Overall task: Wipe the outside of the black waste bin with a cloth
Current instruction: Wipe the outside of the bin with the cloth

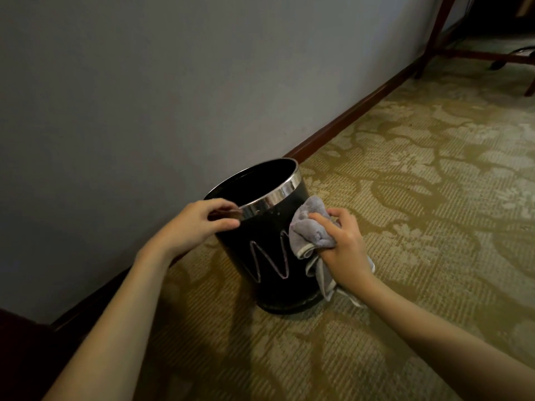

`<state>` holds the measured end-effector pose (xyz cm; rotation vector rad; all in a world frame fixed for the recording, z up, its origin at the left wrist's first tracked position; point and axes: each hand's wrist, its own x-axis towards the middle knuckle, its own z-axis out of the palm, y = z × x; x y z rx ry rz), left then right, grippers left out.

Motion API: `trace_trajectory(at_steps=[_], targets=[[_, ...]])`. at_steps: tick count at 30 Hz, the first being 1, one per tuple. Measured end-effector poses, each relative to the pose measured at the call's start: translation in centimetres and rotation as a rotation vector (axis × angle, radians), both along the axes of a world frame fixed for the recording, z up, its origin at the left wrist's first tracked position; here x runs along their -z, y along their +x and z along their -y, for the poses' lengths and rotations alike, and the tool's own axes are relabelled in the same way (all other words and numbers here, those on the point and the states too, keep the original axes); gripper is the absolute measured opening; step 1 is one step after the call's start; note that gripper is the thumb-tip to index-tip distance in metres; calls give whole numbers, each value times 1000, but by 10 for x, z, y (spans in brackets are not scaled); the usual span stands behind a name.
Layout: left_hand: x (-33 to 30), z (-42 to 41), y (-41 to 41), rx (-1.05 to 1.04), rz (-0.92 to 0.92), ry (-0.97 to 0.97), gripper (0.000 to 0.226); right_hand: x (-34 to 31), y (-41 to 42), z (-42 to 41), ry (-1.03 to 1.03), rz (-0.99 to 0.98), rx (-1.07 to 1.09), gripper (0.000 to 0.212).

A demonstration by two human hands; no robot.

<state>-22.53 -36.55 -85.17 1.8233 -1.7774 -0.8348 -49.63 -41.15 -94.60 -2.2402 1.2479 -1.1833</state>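
A round black waste bin (269,273) with a shiny metal rim band and a pale zigzag line on its side stands on the carpet near the wall, tilted slightly toward the wall. My left hand (199,221) grips its rim at the near left, fingers curled over the edge. My right hand (344,241) holds a bunched grey cloth (311,227) and presses it against the bin's right side, just below the metal band. A loose end of the cloth hangs below my wrist.
A grey wall (173,82) with a dark wooden skirting board (347,123) runs behind the bin. Patterned green-beige carpet (419,198) spreads to the right. Dark wooden furniture legs (434,33) stand at the far top right.
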Motion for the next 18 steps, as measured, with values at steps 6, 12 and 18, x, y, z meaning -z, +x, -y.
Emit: trace_trajectory(at_steps=[6,12,18], targets=[[10,-4,14,-41,58,-158,21,-2,4,2,-6,4,2,45],[19,3,-2,-93,82,-244,20,-3,-1,6,40,13,7,46],[9,15,-31,-49,153,-287,26,-5,-27,25,193,97,-7,44]])
